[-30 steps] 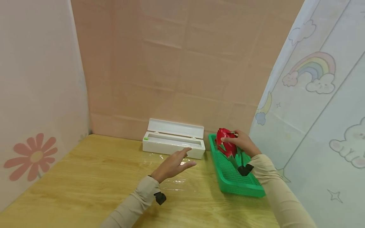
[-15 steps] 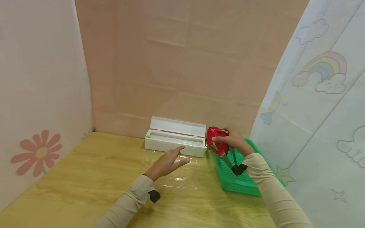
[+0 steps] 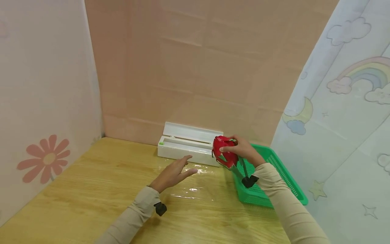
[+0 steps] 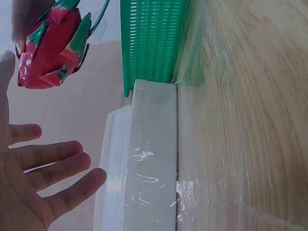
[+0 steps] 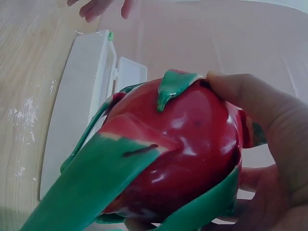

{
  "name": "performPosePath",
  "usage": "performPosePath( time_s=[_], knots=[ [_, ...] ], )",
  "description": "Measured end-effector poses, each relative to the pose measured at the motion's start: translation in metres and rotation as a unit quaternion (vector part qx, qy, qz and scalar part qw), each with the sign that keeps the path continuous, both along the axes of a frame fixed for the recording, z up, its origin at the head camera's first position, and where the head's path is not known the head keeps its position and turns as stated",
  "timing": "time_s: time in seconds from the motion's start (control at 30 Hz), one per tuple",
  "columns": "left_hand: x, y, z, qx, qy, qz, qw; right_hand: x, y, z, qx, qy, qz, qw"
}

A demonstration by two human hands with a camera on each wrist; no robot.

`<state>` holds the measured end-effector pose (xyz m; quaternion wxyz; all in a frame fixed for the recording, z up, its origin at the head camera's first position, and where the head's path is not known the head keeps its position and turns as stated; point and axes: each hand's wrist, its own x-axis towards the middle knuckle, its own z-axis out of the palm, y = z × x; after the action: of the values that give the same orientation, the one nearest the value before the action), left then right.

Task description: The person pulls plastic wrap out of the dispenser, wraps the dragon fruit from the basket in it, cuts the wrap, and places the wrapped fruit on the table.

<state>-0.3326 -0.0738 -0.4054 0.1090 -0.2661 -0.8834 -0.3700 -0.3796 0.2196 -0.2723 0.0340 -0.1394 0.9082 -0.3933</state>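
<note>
A glossy red dragon fruit [image 3: 224, 150] with green scales is gripped by my right hand [image 3: 242, 150], thumb on one side and fingers on the other. It is raised in front of the right end of a white cling film box [image 3: 187, 152], whose lid stands up at the back. My left hand [image 3: 173, 173] hovers with fingers spread, holding nothing, over clear film [image 3: 190, 191] drawn out onto the table. In the left wrist view the dragon fruit [image 4: 53, 45] appears beyond the left fingertips. The right wrist view shows its scales [image 5: 91, 178] close up.
A green perforated basket [image 3: 297, 189] stands at the right, partly behind the right forearm. The wooden table [image 3: 91, 189] meets a peach cloth backdrop [image 3: 189, 67] behind the box. Printed curtains [image 3: 344, 135] hang at both sides.
My right hand has carried the dragon fruit left from over the green basket to the box's right end. My left hand, still spread, has shifted slightly left in view.
</note>
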Motion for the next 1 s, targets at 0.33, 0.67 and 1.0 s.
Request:
performPosePath(
  time_s=[0.33, 0.67, 1.0],
  knots=[
    [0.005, -0.008, -0.009, 0.013, 0.0, 0.012, 0.9998, 0.0, -0.007, -0.01, 0.002, 0.003, 0.021, 1.0],
    [0.007, -0.016, -0.017, 0.024, -0.013, 0.027, 0.9993, -0.004, -0.02, -0.013, 0.031, 0.025, 0.05, 0.998],
    [0.006, -0.022, -0.019, 0.021, -0.016, 0.035, 0.9991, -0.008, -0.04, -0.018, 0.042, 0.022, 0.098, 0.994]
  ],
)
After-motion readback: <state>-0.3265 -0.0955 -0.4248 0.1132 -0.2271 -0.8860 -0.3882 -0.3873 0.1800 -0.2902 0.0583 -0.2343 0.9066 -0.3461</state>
